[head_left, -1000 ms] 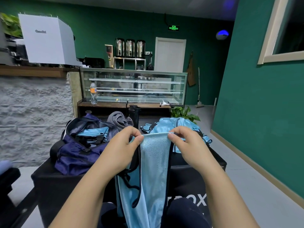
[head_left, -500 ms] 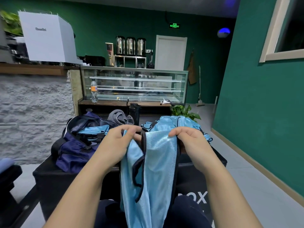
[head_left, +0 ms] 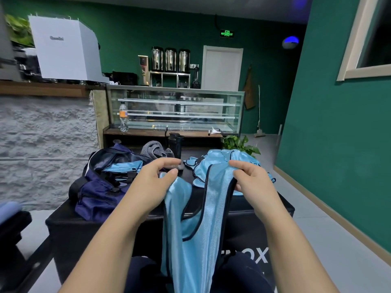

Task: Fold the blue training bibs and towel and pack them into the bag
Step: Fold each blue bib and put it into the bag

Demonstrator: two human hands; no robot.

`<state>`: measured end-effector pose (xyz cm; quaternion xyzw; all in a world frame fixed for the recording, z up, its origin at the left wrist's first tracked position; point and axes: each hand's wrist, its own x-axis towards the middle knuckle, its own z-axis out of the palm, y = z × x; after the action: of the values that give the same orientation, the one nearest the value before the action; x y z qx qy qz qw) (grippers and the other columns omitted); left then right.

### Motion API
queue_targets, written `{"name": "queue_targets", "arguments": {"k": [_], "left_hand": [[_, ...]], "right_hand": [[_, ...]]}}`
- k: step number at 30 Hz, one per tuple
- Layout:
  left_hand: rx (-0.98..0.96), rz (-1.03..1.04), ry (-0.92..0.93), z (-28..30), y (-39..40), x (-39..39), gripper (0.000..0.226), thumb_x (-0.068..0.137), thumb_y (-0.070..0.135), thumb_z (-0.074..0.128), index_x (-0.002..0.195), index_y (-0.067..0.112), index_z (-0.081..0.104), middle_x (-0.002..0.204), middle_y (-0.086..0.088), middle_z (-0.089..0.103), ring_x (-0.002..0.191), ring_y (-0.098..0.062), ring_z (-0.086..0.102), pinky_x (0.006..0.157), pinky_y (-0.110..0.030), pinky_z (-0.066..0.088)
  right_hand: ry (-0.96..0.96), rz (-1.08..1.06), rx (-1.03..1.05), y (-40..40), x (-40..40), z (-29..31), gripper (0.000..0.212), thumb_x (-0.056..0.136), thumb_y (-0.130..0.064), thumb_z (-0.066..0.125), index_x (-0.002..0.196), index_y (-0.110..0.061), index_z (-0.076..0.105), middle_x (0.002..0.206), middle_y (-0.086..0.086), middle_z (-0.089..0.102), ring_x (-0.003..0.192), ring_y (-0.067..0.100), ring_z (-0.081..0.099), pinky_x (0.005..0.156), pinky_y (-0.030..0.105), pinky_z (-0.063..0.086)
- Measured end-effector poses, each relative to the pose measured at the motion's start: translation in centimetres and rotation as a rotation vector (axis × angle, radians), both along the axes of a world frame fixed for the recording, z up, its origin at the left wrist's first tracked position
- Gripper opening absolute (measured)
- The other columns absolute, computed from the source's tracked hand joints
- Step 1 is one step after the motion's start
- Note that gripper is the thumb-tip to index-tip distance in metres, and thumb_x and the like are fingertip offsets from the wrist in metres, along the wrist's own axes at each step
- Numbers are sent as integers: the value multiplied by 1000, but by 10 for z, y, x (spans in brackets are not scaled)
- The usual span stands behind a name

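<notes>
A: Head view, count?
B: One bib (head_left: 190, 240) in hand, hanging over the near edge of the black box (head_left: 69, 229) down to the lap. One heap of bibs (head_left: 220, 163) on the box, far right; can't count the layers. One navy bag (head_left: 99, 191) far left, open, with folded blue cloth (head_left: 124, 167) inside.
A: Hands?
B: Left hand (head_left: 156, 182): thumb and fingers curled, pinching the bib's left shoulder. Right hand (head_left: 251, 182): fingers curled round the right strap by its dark trim. Hands apart, neck opening between them.
A: Edges, room?
B: Bag's left end sits at the box's left edge. Bare box top between bag and heap. One grey cloth (head_left: 156, 148) and one dark bottle (head_left: 175, 144) at the far edge.
</notes>
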<state>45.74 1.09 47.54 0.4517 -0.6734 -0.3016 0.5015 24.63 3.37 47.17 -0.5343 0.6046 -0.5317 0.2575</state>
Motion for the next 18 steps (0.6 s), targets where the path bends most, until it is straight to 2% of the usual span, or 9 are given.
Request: {"name": "queue_targets", "arguments": {"k": [2, 3, 5, 6, 8, 9, 12, 15, 18], "left_hand": [[165, -105, 218, 3, 1, -1, 17, 93, 12, 59, 88, 23, 70, 72, 6, 63, 65, -8, 51, 62, -17, 42], [240, -147, 305, 5, 3, -3, 16, 93, 11, 59, 86, 21, 69, 74, -2, 63, 66, -13, 54, 59, -22, 46], [319, -207, 398, 9, 8, -7, 14, 92, 8, 58, 87, 17, 67, 72, -4, 64, 59, -10, 58, 51, -21, 49], [337, -236, 424, 10, 10, -10, 13, 91, 6, 57, 88, 15, 67, 70, -1, 66, 57, -7, 59, 51, -19, 51], [352, -296, 465, 12, 14, -15, 14, 91, 3, 56, 91, 12, 67, 72, 0, 69, 61, -6, 62, 56, -17, 53], [345, -331, 470, 11, 16, -17, 16, 91, 2, 55, 94, 11, 68, 76, -1, 70, 65, -7, 63, 59, -17, 54], [279, -396, 375, 12, 22, -21, 29, 93, -5, 48, 102, 14, 68, 84, 1, 71, 75, -8, 64, 69, -20, 53], [139, -361, 228, 10, 24, -23, 42, 89, -14, 48, 101, 22, 68, 78, 11, 72, 79, 0, 65, 77, -20, 54], [-90, -208, 66, 10, 21, -22, 24, 86, 4, 65, 88, 27, 70, 78, 13, 73, 75, 0, 66, 73, -16, 49]], "right_hand": [[14, -3, -23, 3, 2, 2, 38, 94, -12, 43, 125, -27, 59, 53, -11, 47, 53, 17, 36, 65, 34, 45], [24, 1, -42, 5, 3, 4, 38, 95, -12, 43, 126, -28, 59, 62, -5, 55, 56, 24, 41, 67, 37, 50], [55, 7, -92, 11, 7, 8, 37, 98, -14, 43, 126, -30, 60, 86, -7, 68, 77, 39, 56, 82, 44, 53], [71, 18, -127, 13, 10, 10, 35, 98, -14, 43, 124, -31, 61, 90, -17, 66, 86, 34, 59, 85, 41, 51], [95, 86, -185, 18, 17, 14, 32, 98, -17, 47, 119, -35, 62, 86, -26, 60, 76, 12, 62, 87, 35, 53], [103, 139, -198, 20, 21, 15, 30, 96, -20, 51, 118, -37, 62, 91, -26, 61, 77, 2, 60, 89, 30, 52], [160, 301, -182, 25, 31, 16, 36, 90, -29, 63, 124, -41, 55, 118, -23, 59, 100, -6, 56, 91, 16, 42], [275, 324, -204, 26, 34, 16, 50, 86, -29, 69, 132, -37, 50, 122, -25, 52, 114, -10, 47, 98, 10, 35], [253, 313, -236, 25, 35, 15, 44, 87, -28, 68, 128, -34, 55, 125, -22, 56, 114, -4, 53, 103, 21, 40]]}}
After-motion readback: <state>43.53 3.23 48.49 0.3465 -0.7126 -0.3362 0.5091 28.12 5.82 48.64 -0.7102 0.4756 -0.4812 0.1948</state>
